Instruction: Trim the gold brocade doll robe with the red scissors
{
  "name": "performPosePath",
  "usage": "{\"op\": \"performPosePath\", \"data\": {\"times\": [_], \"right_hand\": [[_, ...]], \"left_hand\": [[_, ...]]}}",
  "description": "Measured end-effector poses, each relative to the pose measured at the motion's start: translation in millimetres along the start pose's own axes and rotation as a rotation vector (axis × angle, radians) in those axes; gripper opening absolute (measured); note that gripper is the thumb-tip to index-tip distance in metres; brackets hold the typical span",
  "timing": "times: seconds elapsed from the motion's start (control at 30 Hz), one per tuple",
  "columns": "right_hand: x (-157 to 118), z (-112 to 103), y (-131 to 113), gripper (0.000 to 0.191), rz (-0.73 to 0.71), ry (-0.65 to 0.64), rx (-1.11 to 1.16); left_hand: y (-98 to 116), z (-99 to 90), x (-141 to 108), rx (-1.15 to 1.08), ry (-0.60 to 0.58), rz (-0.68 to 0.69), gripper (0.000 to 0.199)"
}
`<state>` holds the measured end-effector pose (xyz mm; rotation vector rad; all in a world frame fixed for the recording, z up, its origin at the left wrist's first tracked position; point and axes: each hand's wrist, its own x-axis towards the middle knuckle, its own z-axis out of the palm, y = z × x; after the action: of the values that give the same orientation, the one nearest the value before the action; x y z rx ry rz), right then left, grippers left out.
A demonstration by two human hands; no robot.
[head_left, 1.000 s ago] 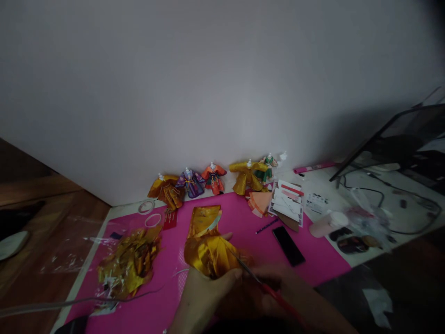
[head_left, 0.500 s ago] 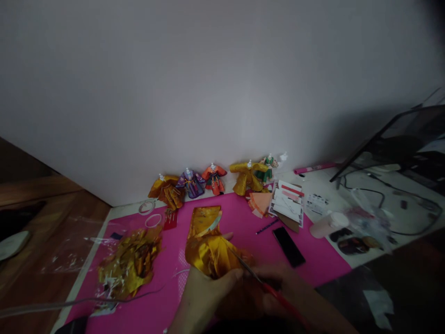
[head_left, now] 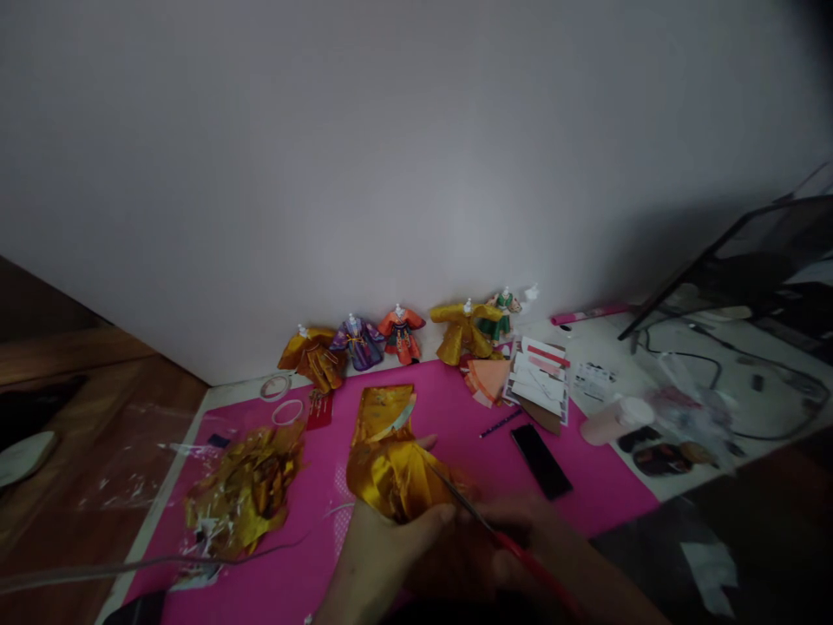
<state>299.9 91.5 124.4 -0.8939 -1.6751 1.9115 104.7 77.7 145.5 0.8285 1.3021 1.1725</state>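
Gold satin cloth (head_left: 396, 473) is bunched at the lower centre, over a pink mat (head_left: 292, 573). My left hand (head_left: 390, 547) is closed on its lower edge, thumb on top. My right hand (head_left: 527, 529) is closed round a slim tool with a red handle (head_left: 527, 560); its thin metal end reaches up-left onto the cloth. A flat gold piece (head_left: 383, 408) with a pale curved strip (head_left: 400, 419) lies just beyond the bunched cloth. The fingertips of my right hand are in shadow.
Small dressed figures (head_left: 402, 334) line the wall. Gold scraps (head_left: 251, 486) lie at left. A black phone (head_left: 541, 460), papers (head_left: 537, 378), a bottle (head_left: 615, 421) and a dark-framed screen (head_left: 735, 252) are at right. A wire (head_left: 227, 560) crosses the lower left.
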Motion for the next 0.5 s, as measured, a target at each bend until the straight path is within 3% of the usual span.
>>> {"op": "performPosePath", "data": {"times": [0.2, 0.5], "right_hand": [[-1.8, 0.7, -0.6, 0.048, -0.058, -0.012, 0.011], [0.4, 0.6, -1.6, 0.042, -0.081, -0.030, 0.056]], "left_hand": [[2.7, -1.4, -1.7, 0.040, 0.003, 0.009, 0.060], [-5.8, -4.0, 0.1, -0.005, 0.009, 0.022, 0.065]]}}
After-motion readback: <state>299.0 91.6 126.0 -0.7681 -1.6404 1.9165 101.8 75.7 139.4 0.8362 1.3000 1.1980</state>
